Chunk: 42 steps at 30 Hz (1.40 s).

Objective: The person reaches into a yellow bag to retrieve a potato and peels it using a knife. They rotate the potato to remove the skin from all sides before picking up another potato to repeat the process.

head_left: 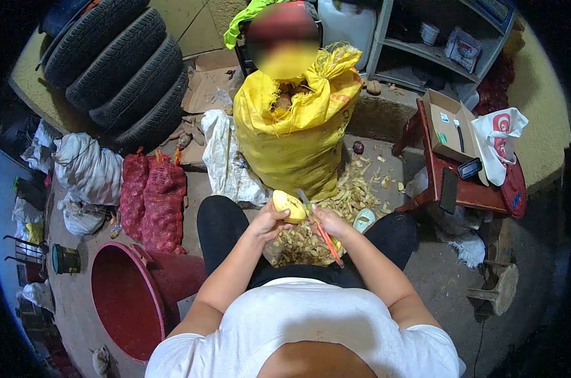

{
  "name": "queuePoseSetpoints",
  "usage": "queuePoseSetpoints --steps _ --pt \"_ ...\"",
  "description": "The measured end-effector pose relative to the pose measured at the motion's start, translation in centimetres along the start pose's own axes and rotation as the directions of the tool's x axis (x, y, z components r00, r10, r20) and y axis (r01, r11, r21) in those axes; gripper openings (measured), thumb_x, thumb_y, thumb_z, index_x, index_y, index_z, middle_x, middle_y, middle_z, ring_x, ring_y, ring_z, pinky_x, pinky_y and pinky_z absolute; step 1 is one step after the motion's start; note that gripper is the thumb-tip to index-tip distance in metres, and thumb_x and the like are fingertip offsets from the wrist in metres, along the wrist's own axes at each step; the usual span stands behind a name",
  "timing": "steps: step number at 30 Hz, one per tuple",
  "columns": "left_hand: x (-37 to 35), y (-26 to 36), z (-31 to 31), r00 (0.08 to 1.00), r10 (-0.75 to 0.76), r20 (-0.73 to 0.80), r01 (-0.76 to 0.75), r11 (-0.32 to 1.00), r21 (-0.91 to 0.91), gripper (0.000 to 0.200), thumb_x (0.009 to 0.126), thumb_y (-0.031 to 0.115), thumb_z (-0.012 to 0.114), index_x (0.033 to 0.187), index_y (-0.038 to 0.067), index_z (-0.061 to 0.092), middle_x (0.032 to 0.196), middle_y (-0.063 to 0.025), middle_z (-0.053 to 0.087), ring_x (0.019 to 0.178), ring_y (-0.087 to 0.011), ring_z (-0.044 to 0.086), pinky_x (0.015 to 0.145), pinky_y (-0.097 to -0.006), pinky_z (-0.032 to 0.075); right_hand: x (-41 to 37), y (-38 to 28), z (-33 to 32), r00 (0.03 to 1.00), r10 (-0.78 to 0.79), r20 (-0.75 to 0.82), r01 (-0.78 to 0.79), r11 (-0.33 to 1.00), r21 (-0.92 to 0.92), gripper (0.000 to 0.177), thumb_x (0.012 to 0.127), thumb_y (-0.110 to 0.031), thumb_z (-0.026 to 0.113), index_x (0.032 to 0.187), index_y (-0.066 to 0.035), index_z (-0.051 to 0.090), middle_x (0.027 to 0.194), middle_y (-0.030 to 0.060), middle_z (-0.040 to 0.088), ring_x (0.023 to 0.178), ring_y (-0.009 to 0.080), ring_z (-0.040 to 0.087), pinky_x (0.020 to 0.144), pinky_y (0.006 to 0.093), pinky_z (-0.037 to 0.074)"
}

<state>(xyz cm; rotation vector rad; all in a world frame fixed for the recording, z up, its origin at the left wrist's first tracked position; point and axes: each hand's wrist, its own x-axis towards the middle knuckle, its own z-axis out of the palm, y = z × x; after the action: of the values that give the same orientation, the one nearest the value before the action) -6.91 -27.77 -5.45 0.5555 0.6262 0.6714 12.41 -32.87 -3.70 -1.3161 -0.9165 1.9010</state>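
Observation:
My left hand [270,222] is closed around a pale yellow, mostly peeled potato [288,205] in front of my lap. In my right hand [331,224] is a knife with an orange handle [327,242]. Its blade reaches up beside the right side of the potato; whether it touches cannot be made out. Below both hands, between my legs, lies a heap of peelings [301,247], which spreads to the right along the floor. Just beyond the hands stands a large yellow sack [288,148], open at the top, with brown potatoes [290,101] inside.
A dark red tub [125,302] lies tilted at my left. Behind it are red mesh sacks [163,201] and white sacks [87,167]. Stacked tyres [118,66] lean at the back left. On the right, a red stool [471,195] bears a cardboard box [450,123] and a bag.

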Motion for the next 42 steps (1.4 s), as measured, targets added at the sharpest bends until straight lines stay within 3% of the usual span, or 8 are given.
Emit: queuePoseSetpoints --steps 2,4,7,10,13,28,31,42 --pt "0.1 0.1 -0.1 0.999 0.034 -0.002 -0.034 0.999 0.038 0.058 0.072 0.002 0.065 0.122 0.008 0.037 0.109 -0.0111 0.052 0.101 -0.0286 0.055 0.083 -0.0452 0.049 -0.3 -0.3 0.0 0.995 -0.063 -0.081 0.057 0.995 -0.082 0.043 0.095 -0.040 0.031 0.075 -0.005 0.049 0.053 0.0035 0.046 0.042 0.0163 0.044 0.042 0.0284 0.039" --pt "-0.3 0.5 0.2 0.996 0.083 -0.026 -0.083 0.996 0.016 0.063 0.070 -0.004 0.063 0.124 0.009 0.035 0.111 -0.0109 0.051 0.103 -0.0288 0.054 0.085 -0.0448 0.048 0.0 0.3 -0.6 0.951 -0.298 0.079 0.298 0.819 -0.490 0.041 0.095 -0.036 0.034 0.079 -0.003 0.051 0.058 0.0064 0.049 0.053 0.0195 0.050 0.053 0.0305 0.042" --pt "-0.1 0.4 0.0 0.989 0.127 -0.078 -0.134 0.987 -0.093 0.063 0.071 -0.013 0.056 0.123 0.014 0.035 0.110 -0.0114 0.052 0.096 -0.0279 0.057 0.070 -0.0382 0.054 -1.5 -0.4 -0.1 0.946 -0.318 0.068 0.274 0.665 -0.695 0.040 0.094 -0.035 0.036 0.082 0.000 0.052 0.066 0.0118 0.054 0.066 0.0247 0.055 0.064 0.0345 0.043" --pt "-0.1 0.5 -0.2 0.989 0.136 -0.050 -0.141 0.984 -0.113 0.064 0.069 -0.015 0.056 0.123 0.013 0.035 0.113 -0.0118 0.051 0.100 -0.0279 0.055 0.074 -0.0405 0.053 -2.2 -1.0 0.4 0.976 -0.209 0.055 0.185 0.675 -0.714 0.043 0.092 -0.037 0.038 0.094 0.002 0.056 0.087 0.0240 0.060 0.084 0.0380 0.057 0.077 0.0413 0.044" --pt "-0.2 0.7 0.0 0.989 0.143 -0.042 -0.146 0.987 -0.073 0.068 0.066 -0.011 0.060 0.124 0.012 0.033 0.118 -0.0113 0.047 0.108 -0.0292 0.050 0.088 -0.0479 0.045 -2.1 -0.5 0.4 0.967 -0.251 0.043 0.200 0.644 -0.738 0.044 0.092 -0.038 0.037 0.094 0.002 0.056 0.086 0.0243 0.060 0.085 0.0382 0.058 0.077 0.0426 0.044" --pt "-0.5 1.3 1.4 0.982 0.185 -0.038 -0.187 0.981 -0.049 0.067 0.065 -0.018 0.056 0.121 0.010 0.033 0.115 -0.0115 0.050 0.105 -0.0245 0.052 0.086 -0.0359 0.048 -2.5 -1.0 0.7 0.964 -0.258 0.064 0.212 0.602 -0.770 0.045 0.091 -0.040 0.037 0.090 0.001 0.056 0.083 0.0247 0.059 0.081 0.0391 0.057 0.074 0.0449 0.044" --pt "-0.2 0.9 0.9 0.976 0.213 -0.035 -0.212 0.977 0.027 0.065 0.065 -0.015 0.056 0.120 0.013 0.034 0.118 -0.0119 0.046 0.107 -0.0304 0.050 0.086 -0.0465 0.046 -2.4 -0.8 0.7 0.961 -0.271 0.049 0.200 0.564 -0.801 0.045 0.091 -0.040 0.038 0.089 0.001 0.055 0.082 0.0247 0.059 0.080 0.0394 0.057 0.074 0.0450 0.044" --pt "-0.5 0.9 1.4 0.985 0.146 -0.089 -0.119 0.960 0.255 0.062 0.069 -0.014 0.053 0.121 0.012 0.031 0.112 -0.0121 0.046 0.102 -0.0274 0.052 0.081 -0.0421 0.049 -1.8 0.1 1.1 0.968 -0.253 0.010 0.153 0.552 -0.820 0.040 0.092 -0.037 0.037 0.087 0.000 0.052 0.080 0.0234 0.058 0.079 0.0393 0.057 0.071 0.0462 0.043"
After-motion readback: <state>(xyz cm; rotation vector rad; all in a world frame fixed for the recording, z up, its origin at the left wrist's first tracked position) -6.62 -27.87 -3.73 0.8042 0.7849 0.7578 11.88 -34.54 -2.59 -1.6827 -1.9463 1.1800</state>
